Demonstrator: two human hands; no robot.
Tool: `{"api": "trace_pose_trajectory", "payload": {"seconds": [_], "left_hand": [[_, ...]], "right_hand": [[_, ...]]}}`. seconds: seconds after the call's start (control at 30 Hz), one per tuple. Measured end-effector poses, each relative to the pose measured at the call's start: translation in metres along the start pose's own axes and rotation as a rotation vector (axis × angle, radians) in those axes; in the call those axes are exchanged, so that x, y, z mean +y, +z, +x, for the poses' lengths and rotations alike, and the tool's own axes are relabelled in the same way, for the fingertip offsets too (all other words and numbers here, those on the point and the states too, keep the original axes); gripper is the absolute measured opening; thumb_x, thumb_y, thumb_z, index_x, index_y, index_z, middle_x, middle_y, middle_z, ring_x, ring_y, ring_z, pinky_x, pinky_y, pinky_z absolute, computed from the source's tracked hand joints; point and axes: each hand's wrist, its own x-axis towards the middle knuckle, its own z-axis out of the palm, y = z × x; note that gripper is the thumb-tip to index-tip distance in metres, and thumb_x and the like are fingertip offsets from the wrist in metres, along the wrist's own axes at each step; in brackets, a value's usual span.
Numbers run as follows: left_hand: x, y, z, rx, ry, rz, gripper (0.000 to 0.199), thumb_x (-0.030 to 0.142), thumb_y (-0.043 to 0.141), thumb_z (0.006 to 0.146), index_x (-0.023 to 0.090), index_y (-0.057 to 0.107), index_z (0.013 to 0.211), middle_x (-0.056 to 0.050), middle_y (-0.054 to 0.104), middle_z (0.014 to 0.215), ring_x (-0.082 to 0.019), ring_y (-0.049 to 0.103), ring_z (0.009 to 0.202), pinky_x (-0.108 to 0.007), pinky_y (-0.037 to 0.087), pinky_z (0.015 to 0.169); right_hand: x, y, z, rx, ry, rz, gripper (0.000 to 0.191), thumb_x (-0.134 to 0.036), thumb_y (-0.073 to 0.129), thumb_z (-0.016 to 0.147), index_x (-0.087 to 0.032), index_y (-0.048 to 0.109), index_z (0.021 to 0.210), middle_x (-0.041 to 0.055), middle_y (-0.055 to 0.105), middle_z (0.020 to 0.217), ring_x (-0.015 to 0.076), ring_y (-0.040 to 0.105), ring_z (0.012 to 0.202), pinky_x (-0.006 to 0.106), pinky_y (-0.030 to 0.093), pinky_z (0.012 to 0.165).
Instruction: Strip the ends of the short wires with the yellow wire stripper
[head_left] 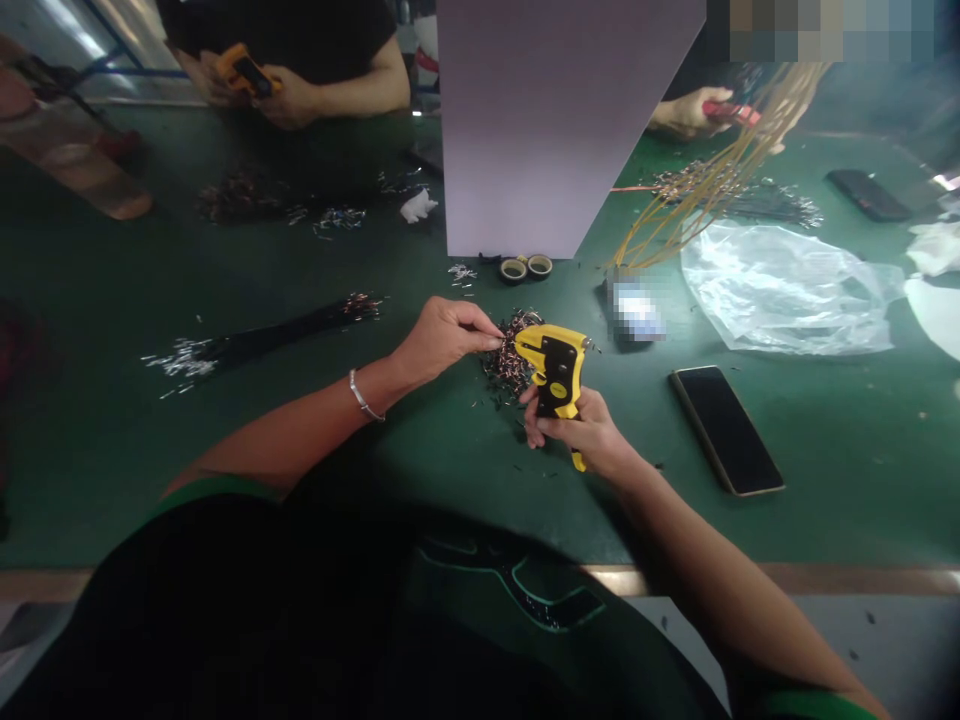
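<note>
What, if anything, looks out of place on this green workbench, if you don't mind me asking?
Short wire pieces lie scattered loose on the green bench mat, straying from the tangled pile of wires beside the yellow-and-black wire crimper in the right hand. They look spilled rather than gathered.

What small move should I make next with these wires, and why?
Probably feed the wire pinched in your left hand into the yellow wire tool held in your right hand. The wire seems to sit right at the tool's front end, not visibly inside, and more loose wires lie within easy reach.
</note>
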Motion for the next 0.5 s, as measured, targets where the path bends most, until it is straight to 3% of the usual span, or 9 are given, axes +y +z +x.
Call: {"api": "trace_pose_trajectory", "payload": {"seconds": [0.27, 0.5], "left_hand": [[0.003, -0.002, 0.005, 0.031, 0.003, 0.071, 0.004, 0.016, 0.078, 0.065, 0.019, 0.076, 0.067, -0.003, 0.073, 0.071, -0.012, 0.064, 0.067, -0.026, 0.049, 0.064], [-0.001, -0.003, 0.009, 0.074, 0.056, 0.137, 0.002, 0.015, 0.076, 0.066, 0.016, 0.076, 0.068, -0.004, 0.074, 0.07, -0.013, 0.065, 0.067, -0.025, 0.049, 0.064]], "right_hand": [[0.005, 0.006, 0.003, 0.021, 0.003, 0.026, 0.018, -0.02, 0.073, 0.069, -0.017, 0.058, 0.078, -0.0035, 0.057, 0.06, 0.0105, 0.05, 0.046, 0.029, 0.044, 0.045], [0.011, 0.008, 0.006, 0.055, 0.027, -0.005, 0.019, -0.017, 0.068, 0.068, -0.019, 0.053, 0.078, -0.0074, 0.051, 0.051, 0.0083, 0.044, 0.038, 0.024, 0.037, 0.038]]}}
